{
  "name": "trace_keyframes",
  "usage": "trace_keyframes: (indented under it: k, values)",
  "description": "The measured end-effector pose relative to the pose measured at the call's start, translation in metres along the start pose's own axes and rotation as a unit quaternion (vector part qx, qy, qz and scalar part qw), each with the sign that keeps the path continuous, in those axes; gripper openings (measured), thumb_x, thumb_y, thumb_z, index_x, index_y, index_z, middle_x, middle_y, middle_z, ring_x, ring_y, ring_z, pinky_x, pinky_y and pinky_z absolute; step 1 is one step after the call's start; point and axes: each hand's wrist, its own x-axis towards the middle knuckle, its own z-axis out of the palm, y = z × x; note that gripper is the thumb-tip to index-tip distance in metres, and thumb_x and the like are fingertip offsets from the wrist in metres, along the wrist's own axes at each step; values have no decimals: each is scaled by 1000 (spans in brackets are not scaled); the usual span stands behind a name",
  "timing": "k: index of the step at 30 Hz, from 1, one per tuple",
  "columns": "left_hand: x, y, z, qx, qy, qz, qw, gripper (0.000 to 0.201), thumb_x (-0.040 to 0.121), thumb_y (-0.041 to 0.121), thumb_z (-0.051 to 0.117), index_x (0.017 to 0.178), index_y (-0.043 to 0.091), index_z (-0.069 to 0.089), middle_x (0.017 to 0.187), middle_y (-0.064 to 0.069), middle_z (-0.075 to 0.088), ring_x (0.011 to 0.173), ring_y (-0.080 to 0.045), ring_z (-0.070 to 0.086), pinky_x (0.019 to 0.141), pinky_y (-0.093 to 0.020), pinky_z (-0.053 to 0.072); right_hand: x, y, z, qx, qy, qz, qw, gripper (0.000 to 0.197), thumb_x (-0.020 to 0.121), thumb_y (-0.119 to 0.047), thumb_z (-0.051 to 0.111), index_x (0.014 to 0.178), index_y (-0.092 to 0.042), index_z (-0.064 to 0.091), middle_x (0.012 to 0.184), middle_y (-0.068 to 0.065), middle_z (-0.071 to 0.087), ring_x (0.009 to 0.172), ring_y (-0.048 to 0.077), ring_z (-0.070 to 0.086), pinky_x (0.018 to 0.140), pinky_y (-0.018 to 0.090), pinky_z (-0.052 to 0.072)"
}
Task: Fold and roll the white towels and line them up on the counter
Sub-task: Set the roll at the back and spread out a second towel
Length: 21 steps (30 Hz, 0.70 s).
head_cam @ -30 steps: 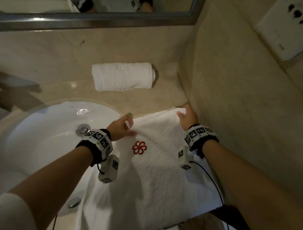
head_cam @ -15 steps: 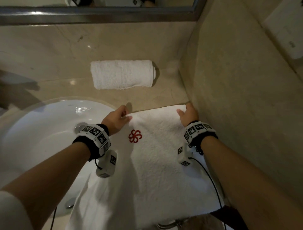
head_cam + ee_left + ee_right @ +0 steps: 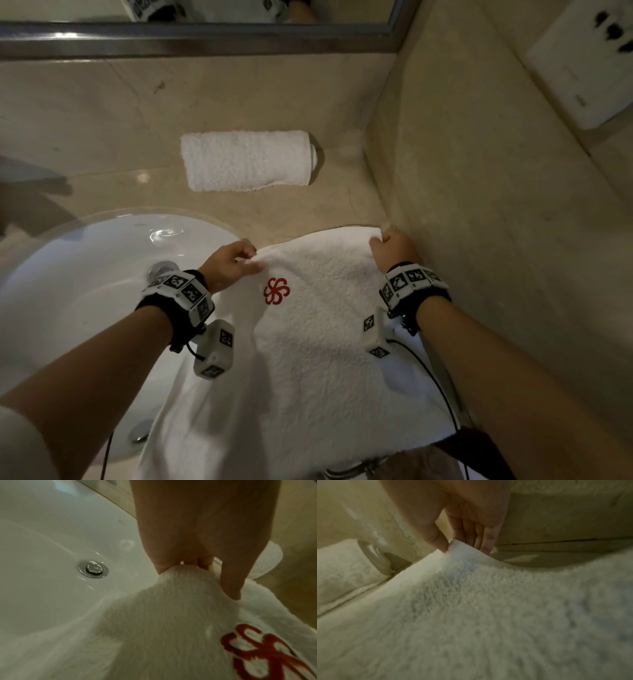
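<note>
Beige stone counter (image 3: 102, 192) (white sink (image 3: 68, 274) inset) meets tiled walls (image 3: 479, 205).

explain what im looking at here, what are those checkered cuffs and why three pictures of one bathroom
No machine: a person's two bare hands. The checkered cuffs are wristbands, each carrying a small camera. The big picture comes from a camera on the person's head; the other two look along each hand from the wrist.

The left hand and the right hand each pinch a far corner of a flat white terry towel with a red flower emblem. It lies on the beige stone counter, its left part sagging over the white oval sink. The left wrist view shows the fingers clamping the cloth above the sink's metal drain.

Near the back wall lies a rolled white towel, already finished.
</note>
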Motion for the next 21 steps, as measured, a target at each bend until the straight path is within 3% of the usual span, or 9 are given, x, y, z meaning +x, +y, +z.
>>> trace_keyframes:
  k: [1, 3, 5, 8, 11, 14, 17, 18, 21]
  values:
    - [-1, 2, 0, 19, -7, -10, 1000, 19, 80, 28, 71, 72, 19, 56, 83, 2, 56, 80, -16, 54, 69, -20, 42, -2, -1, -2, 4, -9, 4, 1000, 33, 88, -20, 49, 58, -14, 36, 57, 0, 36, 60, 22, 40, 54, 24, 30]
    - [-2, 4, -1, 67, -16, -9, 998, 20, 83, 30, 68, 69, 23, 56, 82, 0, 57, 79, -18, 55, 70, -24, 43, -4, -2, -4, -5, -23, 4, 1000, 16, 87, -17, 51, 73, -10, 52, 65, 3, 48, 69, 25, 48, 59, 24, 35]
    - [-4, 5, -4, 113, -9, -3, 994, 25, 83, 41, 66, 65, 28, 53, 75, 3, 56, 78, -21, 54, 68, -26, 41, -4, 0, -4, -15, -22, 6, 1000, 18, 87, -15, 51, 99, -7, 62, 90, 9, 63, 86, 30, 60, 73, 29, 44]
    - [-5, 6, -8, 174, 3, -17, 985, 36, 70, 66, 50, 62, 31, 49, 68, 7, 53, 77, -21, 54, 74, -33, 43, -3, -2, -2, -20, -15, 17, 1000, 25, 90, -15, 48, 110, -6, 61, 112, 13, 65, 101, 33, 61, 85, 34, 47]
    - [-6, 7, -8, 212, 33, -39, 976, 53, 69, 73, 33, 62, 24, 49, 70, 0, 56, 80, -25, 55, 85, -38, 43, -3, -6, 1, -24, -4, 19, 1000, 26, 90, -17, 48, 111, -6, 59, 112, 14, 65, 100, 33, 62, 83, 33, 48]
    - [-5, 5, -10, 239, 12, -25, 970, 45, 69, 69, 33, 71, 30, 57, 86, -1, 62, 87, -24, 56, 88, -37, 42, -1, -7, 3, -25, 11, 12, 1000, 27, 90, -21, 53, 111, -5, 57, 113, 14, 63, 101, 33, 61, 85, 36, 50]
    - [-8, 3, -16, 123, -35, 35, 991, 14, 70, 52, 61, 60, 44, 63, 79, 3, 63, 77, -13, 54, 78, -28, 41, -1, -7, 2, 0, -7, -1, 1000, 32, 88, -25, 59, 114, -6, 53, 111, 12, 61, 101, 31, 60, 81, 33, 47]
    - [-8, 2, -18, 99, -33, 41, 994, 15, 72, 45, 64, 57, 43, 63, 76, 6, 62, 74, -11, 53, 74, -25, 40, 0, -6, 2, 7, -25, 0, 1000, 33, 87, -25, 62, 113, -5, 54, 107, 12, 61, 100, 30, 60, 78, 31, 45]
    - [-8, -4, -19, 96, 15, 59, 994, 17, 74, 47, 51, 64, 33, 51, 70, 6, 55, 68, -12, 50, 70, -27, 37, 2, -6, 2, 1, -81, 1, 997, 18, 88, -23, 60, 98, -8, 60, 90, 9, 58, 89, 27, 60, 72, 28, 42]
